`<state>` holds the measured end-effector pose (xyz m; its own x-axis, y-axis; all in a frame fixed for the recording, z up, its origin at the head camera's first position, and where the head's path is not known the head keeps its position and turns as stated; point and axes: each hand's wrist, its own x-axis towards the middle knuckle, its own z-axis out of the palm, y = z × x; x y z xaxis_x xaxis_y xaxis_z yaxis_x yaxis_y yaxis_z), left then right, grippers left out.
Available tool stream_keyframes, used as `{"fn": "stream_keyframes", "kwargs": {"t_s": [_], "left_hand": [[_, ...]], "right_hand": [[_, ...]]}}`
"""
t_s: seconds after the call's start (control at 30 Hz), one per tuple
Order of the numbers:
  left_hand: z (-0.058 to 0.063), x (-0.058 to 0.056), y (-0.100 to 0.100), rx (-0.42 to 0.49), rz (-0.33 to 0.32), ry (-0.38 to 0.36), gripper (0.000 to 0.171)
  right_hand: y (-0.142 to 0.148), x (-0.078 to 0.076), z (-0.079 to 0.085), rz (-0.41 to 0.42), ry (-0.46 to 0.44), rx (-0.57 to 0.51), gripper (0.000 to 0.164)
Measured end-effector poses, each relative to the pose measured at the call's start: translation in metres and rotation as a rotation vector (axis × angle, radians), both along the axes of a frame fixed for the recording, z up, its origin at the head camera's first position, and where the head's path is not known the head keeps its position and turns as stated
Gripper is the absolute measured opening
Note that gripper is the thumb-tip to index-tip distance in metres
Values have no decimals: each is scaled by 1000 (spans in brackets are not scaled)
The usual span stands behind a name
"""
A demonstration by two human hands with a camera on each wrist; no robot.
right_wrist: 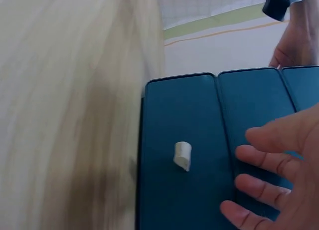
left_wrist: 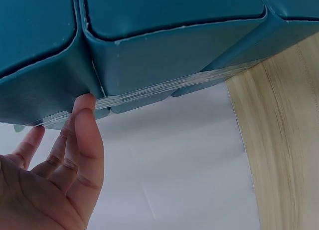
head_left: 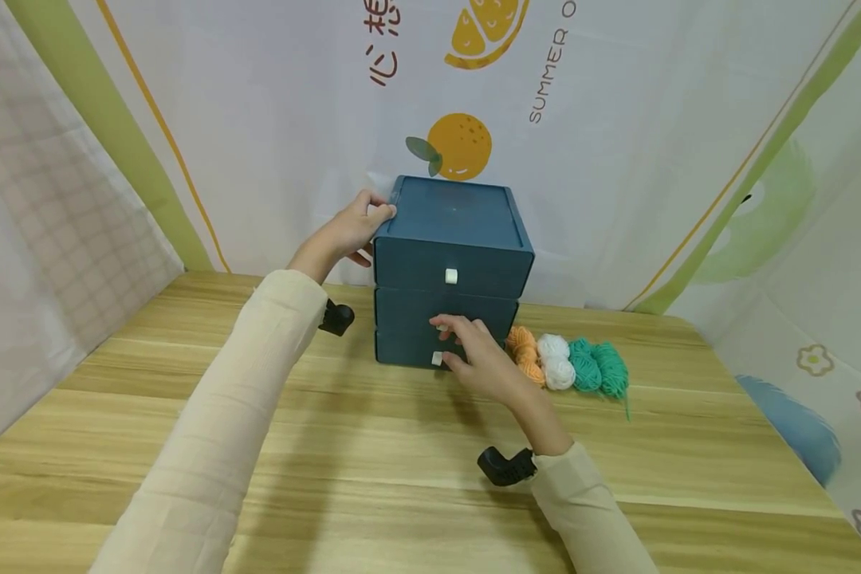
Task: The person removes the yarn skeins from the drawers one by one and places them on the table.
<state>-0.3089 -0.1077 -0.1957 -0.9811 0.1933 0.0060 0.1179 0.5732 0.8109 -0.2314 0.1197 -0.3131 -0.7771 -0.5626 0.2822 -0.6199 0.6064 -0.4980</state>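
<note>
A dark blue three-drawer cabinet [head_left: 454, 263] stands on the table, its drawers closed. White knobs [head_left: 451, 276] sit on the drawer fronts. At the cabinet's upper left edge, my left hand [head_left: 351, 227] rests with its thumb near the top and fingertips touching the taped side in the left wrist view. My right hand [head_left: 484, 363] is before the lower drawers, fingers spread and slightly bent. The bottom drawer's knob [right_wrist: 182, 155] is uncovered in the right wrist view; there, fingers hide the middle knob, so contact with it is unclear.
Orange yarn [head_left: 524, 355], white yarn [head_left: 556, 363] and green yarn [head_left: 603, 368] lie just right of the cabinet on the wooden table [head_left: 373, 470]. A printed white curtain [head_left: 294, 119] hangs close behind. Black wrist devices [head_left: 505, 466] jut from both sleeves.
</note>
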Motion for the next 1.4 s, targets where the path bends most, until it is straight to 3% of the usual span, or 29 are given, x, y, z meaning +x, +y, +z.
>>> {"fn": "stream_keyframes", "kwargs": {"t_s": [0.3, 0.57, 0.9, 1.2, 1.4], "left_hand": [[-2, 0, -1, 9, -3, -4, 48], [-2, 0, -1, 9, 3, -2, 48], [-2, -1, 1, 16, -5, -7, 49], [-2, -1, 0, 18, -4, -9, 49], [-3, -1, -2, 16, -4, -3, 48]], "right_hand": [[-5, 1, 0, 88, -170, 173, 39], [-11, 2, -8, -64, -188, 282, 36], [-10, 0, -16, -66, -205, 274, 36], [-13, 0, -18, -91, -125, 240, 28], [-17, 3, -13, -105, -179, 253, 23]]}}
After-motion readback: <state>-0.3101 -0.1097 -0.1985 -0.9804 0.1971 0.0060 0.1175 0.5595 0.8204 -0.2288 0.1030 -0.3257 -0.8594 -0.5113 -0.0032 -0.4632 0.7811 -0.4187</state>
